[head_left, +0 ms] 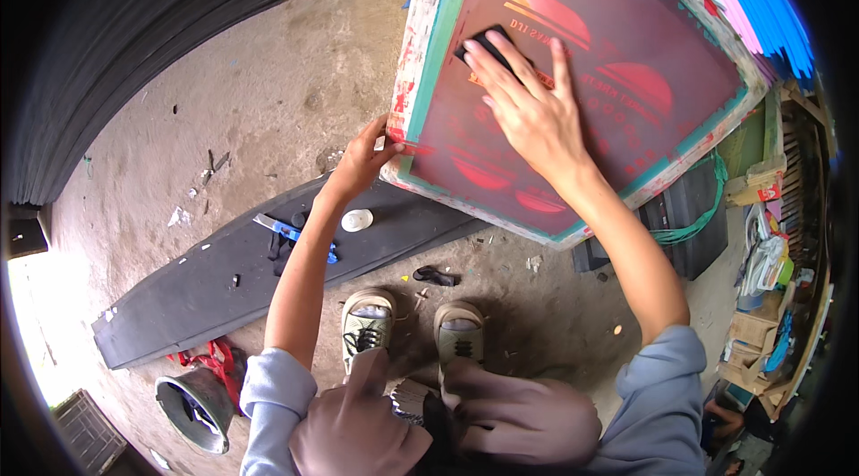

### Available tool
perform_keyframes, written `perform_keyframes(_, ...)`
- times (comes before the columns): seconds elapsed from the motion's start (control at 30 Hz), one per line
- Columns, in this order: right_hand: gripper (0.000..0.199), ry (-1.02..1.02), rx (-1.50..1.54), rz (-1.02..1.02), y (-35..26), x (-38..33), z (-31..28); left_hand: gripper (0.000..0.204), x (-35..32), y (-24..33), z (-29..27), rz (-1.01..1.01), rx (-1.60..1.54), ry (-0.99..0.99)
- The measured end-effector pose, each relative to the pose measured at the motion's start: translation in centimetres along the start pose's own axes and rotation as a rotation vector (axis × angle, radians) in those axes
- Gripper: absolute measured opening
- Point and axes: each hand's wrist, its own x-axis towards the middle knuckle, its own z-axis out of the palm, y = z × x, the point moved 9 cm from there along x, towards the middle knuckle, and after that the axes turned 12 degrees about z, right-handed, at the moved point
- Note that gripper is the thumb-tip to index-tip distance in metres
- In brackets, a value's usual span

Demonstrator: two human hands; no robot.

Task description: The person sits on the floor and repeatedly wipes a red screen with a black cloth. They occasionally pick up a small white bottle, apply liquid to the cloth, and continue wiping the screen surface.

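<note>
A silk-screen printing frame [428, 158] lies tilted ahead of me, its mesh dark red with orange-red half-round designs and green tape along its inner edges. My left hand [362, 157] is closed on the frame's near left corner, thumb on top. My right hand [535, 109] reaches over the mesh, index finger spread apart from the others. Under its fingertips is a small black pad [491, 39], held down flat against the mesh near the upper left design. The palm stays over the mesh, and the pad's lower part is covered by the fingers.
A black foam sheet [201, 288] on the floor bears a blue-handled cutter [284, 229] and a white round lid [356, 220]. Stacked black sheets [134, 55] rise far left. A bucket [192, 413] stands lower left; a cluttered shelf [756, 333] lines the right.
</note>
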Motion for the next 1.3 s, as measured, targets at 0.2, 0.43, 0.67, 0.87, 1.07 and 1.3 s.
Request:
perform_keyframes(0.2,0.053,-0.076,-0.112,-0.104,2.8,-3.2,-1.6,0.051,-0.7,0.1,-1.0,-0.034,-0.003,0.02)
perform_keyframes(0.43,0.049,-0.064,-0.091,-0.063,1.0,-1.1,-0.8,0.05,-0.3,0.3,0.1,-0.082,-0.101,0.008)
perform_keyframes(0.67,0.05,-0.094,-0.133,-0.068,2.5,-3.0,-2.0,0.051,-0.8,-0.2,-1.0,0.009,0.006,0.045)
perform_keyframes(0.87,0.05,-0.046,-0.088,-0.078,-0.5,0.2,-0.3,0.051,-0.1,0.4,-0.4,0.022,-0.007,0.046)
perform_keyframes(1.07,0.055,-0.125,-0.162,-0.072,3.2,-3.8,-2.2,0.051,-0.9,-0.2,-1.2,-0.014,0.01,0.046)
perform_keyframes(1.3,0.049,-0.037,-0.061,-0.071,0.1,0.1,-0.8,0.051,-0.1,0.7,-0.6,0.056,0.005,0.065)
